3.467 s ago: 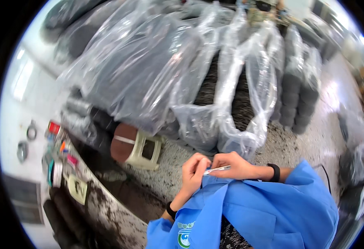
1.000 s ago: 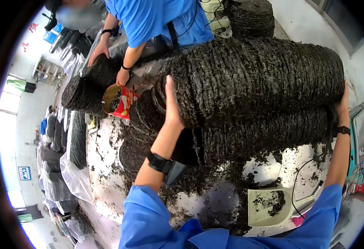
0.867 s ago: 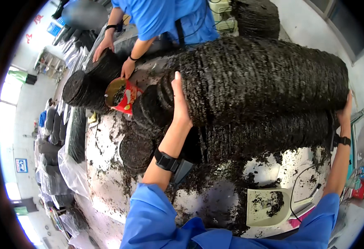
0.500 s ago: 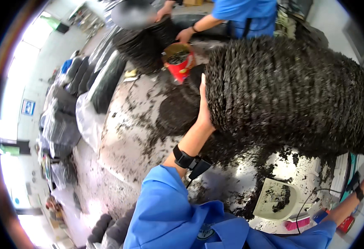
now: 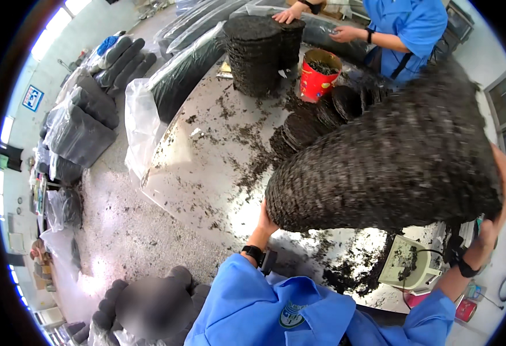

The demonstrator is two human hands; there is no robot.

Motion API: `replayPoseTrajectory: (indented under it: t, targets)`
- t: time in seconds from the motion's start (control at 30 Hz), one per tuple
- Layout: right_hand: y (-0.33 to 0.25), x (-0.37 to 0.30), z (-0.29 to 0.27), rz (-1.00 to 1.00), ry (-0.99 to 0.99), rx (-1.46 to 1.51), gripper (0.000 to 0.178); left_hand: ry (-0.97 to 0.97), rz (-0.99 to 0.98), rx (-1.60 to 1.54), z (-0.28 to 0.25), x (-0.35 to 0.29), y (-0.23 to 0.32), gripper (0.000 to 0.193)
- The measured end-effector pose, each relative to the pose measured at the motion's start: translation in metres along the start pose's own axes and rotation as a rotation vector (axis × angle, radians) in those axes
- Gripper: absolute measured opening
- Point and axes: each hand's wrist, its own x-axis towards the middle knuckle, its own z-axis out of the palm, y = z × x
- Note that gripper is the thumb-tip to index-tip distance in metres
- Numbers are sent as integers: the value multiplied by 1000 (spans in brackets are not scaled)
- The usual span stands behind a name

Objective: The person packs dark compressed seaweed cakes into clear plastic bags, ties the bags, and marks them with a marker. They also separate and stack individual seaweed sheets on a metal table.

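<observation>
A long, thick stack of round dark sheets (image 5: pixel 380 167), looking like dried seaweed, lies sideways between my two hands above the table. My left hand (image 5: pixel 268 220) presses against its lower left end, the fingers partly hidden beneath it. Around the far right end wraps my right hand (image 5: pixel 502 184). The stack tilts, its right end higher. Behind it, more round dark sheets (image 5: pixel 308 130) lie fanned on the table, beside a red bucket (image 5: pixel 316 86) holding dark bits.
A pale table (image 5: pixel 195 167) is strewn with dark crumbs. Across it, a co-worker's hand (image 5: pixel 289 14) touches an upright dark stack (image 5: pixel 253 57). A cream dustpan (image 5: pixel 406 262) lies near my right arm. Plastic-wrapped dark rolls (image 5: pixel 186 75) line the far left edge.
The stack has tilted, its left end now lower, and my right hand shows at its right end. The co-worker's hand has left the red bucket. The whole view has shifted.
</observation>
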Motion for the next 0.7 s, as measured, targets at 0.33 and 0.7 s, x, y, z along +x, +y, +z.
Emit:
replayPoseTrajectory:
  t: [0.33,0.7]
  targets:
    - [-169,111,164,-268,-195,-335,77,334,-163,1097,-91,45,129,37]
    - [-188,112,208,-217,353,161,49,-410,514,1051,299,-79,368,74]
